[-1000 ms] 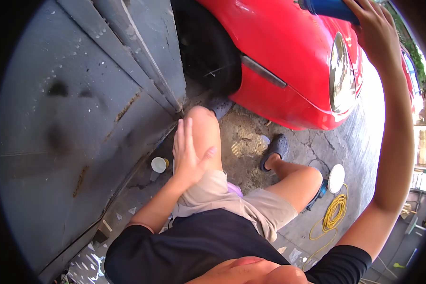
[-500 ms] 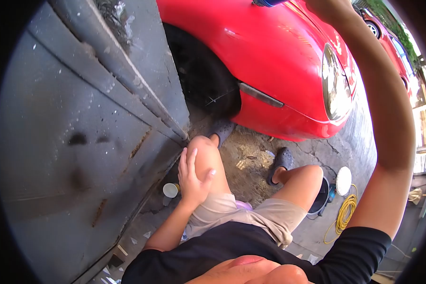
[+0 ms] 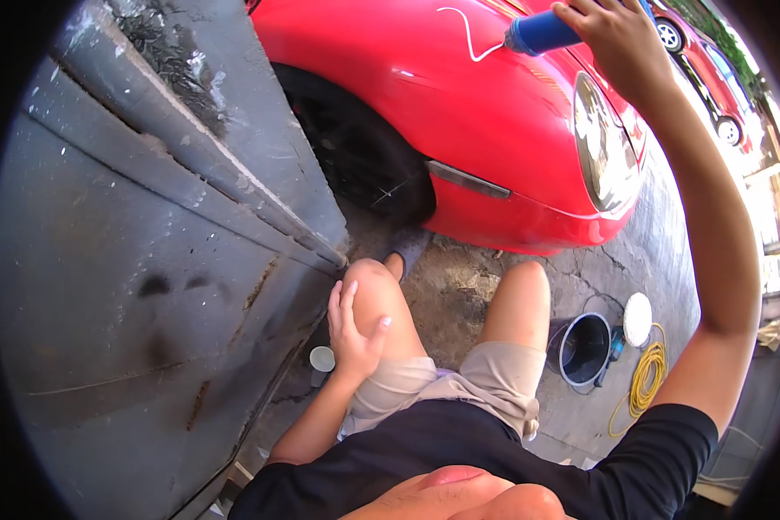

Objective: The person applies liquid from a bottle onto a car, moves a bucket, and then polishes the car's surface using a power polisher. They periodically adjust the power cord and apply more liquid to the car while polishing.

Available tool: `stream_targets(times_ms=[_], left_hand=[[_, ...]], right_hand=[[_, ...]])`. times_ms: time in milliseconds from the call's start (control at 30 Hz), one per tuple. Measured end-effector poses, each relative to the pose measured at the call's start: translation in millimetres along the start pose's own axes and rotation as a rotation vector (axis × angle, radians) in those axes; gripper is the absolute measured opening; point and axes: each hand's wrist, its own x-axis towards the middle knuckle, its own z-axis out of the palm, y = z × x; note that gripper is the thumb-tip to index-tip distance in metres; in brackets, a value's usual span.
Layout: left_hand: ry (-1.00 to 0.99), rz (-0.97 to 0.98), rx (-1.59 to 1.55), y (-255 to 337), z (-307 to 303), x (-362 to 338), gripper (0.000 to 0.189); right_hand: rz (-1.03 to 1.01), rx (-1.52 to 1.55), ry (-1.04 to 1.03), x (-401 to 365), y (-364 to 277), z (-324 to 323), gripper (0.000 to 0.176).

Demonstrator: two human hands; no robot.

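Note:
My right hand (image 3: 611, 39) is wrapped round a blue squeeze bottle (image 3: 542, 33), which is tipped with its nozzle toward the red car's front fender (image 3: 390, 78). From the nozzle a thin white line of paste or liquid (image 3: 470, 39) runs in a curve over the red paint. My left hand (image 3: 355, 338) lies on my left knee with the fingers stretched out and holds nothing. The headlight (image 3: 602, 143) and the dark front wheel (image 3: 355, 147) are below and to the left of the bottle.
A grey metal panel (image 3: 147, 260) stands close on my left. By my right leg are a black bucket (image 3: 583, 347), a tool with a round white pad (image 3: 637, 319) and a coiled yellow cord (image 3: 646, 381). A white cup (image 3: 321, 359) sits by the panel. Another red car (image 3: 711, 69) is behind.
More of the blue bottle shows, and a white line now lies on the fender. My right knee has moved inward, uncovering the bucket. My left hand stays on my knee.

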Motion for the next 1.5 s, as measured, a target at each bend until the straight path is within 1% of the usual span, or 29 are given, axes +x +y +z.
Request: stream_targets(times_ms=[33, 133, 167, 200, 267, 300, 433, 533, 567, 600, 633, 667, 700, 733, 800, 833, 867, 933, 967, 1000, 1067, 1100, 1133, 1167, 1200, 1267, 1367, 1467, 1500], left_hand=[[-0.003, 0.008, -0.002, 0, 1, 0, 0.088], [-0.025, -0.01, 0.004, 1, 2, -2, 0.088], [-0.023, -0.01, 0.001, 2, 2, -3, 0.088], [-0.02, -0.012, -0.003, 2, 1, -3, 0.088], [-0.015, -0.013, -0.004, 3, 0, -3, 0.089], [-0.013, -0.013, -0.001, 2, -1, -3, 0.089], [0.002, 0.011, -0.015, 2, -1, -3, 0.087], [-0.035, 0.05, 0.014, 5, -7, 11, 0.08], [0.034, 0.129, -0.066, 10, -11, 23, 0.074], [0.091, 0.204, -0.148, 35, -22, 45, 0.069], [0.188, 0.355, -0.141, 71, -37, 69, 0.059], [0.214, 0.564, -0.097, 102, -61, 90, 0.055], [0.327, 0.781, -0.176, 140, -78, 107, 0.061], [0.401, 1.065, -0.272, 182, -93, 125, 0.071], [0.328, 1.391, -0.626, 256, -99, 123, 0.069], [0.263, 1.561, -0.77, 293, -102, 122, 0.069], [0.196, 1.589, -0.889, 321, -86, 114, 0.063], [0.052, 1.624, -1.076, 375, -55, 87, 0.053], [-0.023, 1.643, -1.157, 397, -40, 73, 0.049], [-0.102, 1.649, -1.24, 416, -27, 60, 0.047], [-0.566, 1.544, -1.43, 427, -36, 55, 0.044], [-0.672, 1.511, -1.42, 433, -33, 54, 0.045], [-0.703, 1.497, -1.378, 434, -26, 55, 0.046], [-0.702, 1.508, -1.325, 433, -15, 56, 0.046], [-0.718, 1.517, -1.284, 438, 0, 52, 0.047], [-0.757, 1.535, -1.233, 447, 15, 45, 0.048], [-0.78, 1.541, -1.171, 462, 38, 39, 0.05], [-0.799, 1.552, -1.104, 466, 47, 38, 0.053], [-0.796, 1.554, -1.094, 466, 51, 38, 0.054]], right_hand=[[0.004, 0.014, -0.032, -6, 8, 0, 0.019], [0.02, 0.035, -0.08, -38, 11, 17, 0.054], [0.019, 0.103, -0.036, -51, 6, 16, 0.049], [0.006, 0.151, -0.061, -63, 0, 7, 0.049], [0.011, 0.133, -0.075, -82, -11, -2, 0.049], [0.031, 0.164, -0.069, -88, -7, 1, 0.05], [0.141, 0.118, -0.114, -98, 12, 26, 0.051], [0.227, 0.133, -0.197, -132, -4, 22, 0.051], [0.274, 0.164, -0.247, -151, -13, 20, 0.056], [0.329, 0.27, -0.202, -176, -24, 25, 0.062], [0.456, 0.468, -0.217, -200, -37, 19, 0.067], [0.588, 0.664, -0.233, -224, -51, 13, 0.071], [0.705, 0.873, -0.217, -253, -70, 14, 0.075], [0.839, 1.072, -0.198, -287, -92, 15, 0.079], [1.099, 1.331, -0.149, -354, -143, 2, 0.083], [1.192, 1.381, -0.059, -393, -173, -6, 0.084], [1.277, 1.434, 0.047, -431, -206, -12, 0.085], [1.596, 1.446, 0.06, -508, -282, -42, 0.087], [1.807, 1.48, 0.128, -529, -310, -65, 0.082], [2.066, 1.521, 0.23, -543, -330, -91, 0.078], [2.347, 1.458, 0.173, -595, -380, -123, 0.077], [2.405, 1.361, 0.134, -621, -402, -134, 0.078], [2.443, 1.25, 0.072, -652, -420, -148, 0.079], [2.45, 1.053, 0.031, -675, -440, -156, 0.08], [2.38, 0.786, -0.295, -705, -454, -160, 0.085], [2.487, 0.749, -0.188, -749, -476, -158, 0.087], [2.645, 0.526, -0.133, -795, -505, -144, 0.088], [2.654, 0.36, -0.421, -823, -514, -136, 0.088], [2.691, 0.357, -0.479, -828, -515, -135, 0.091]])
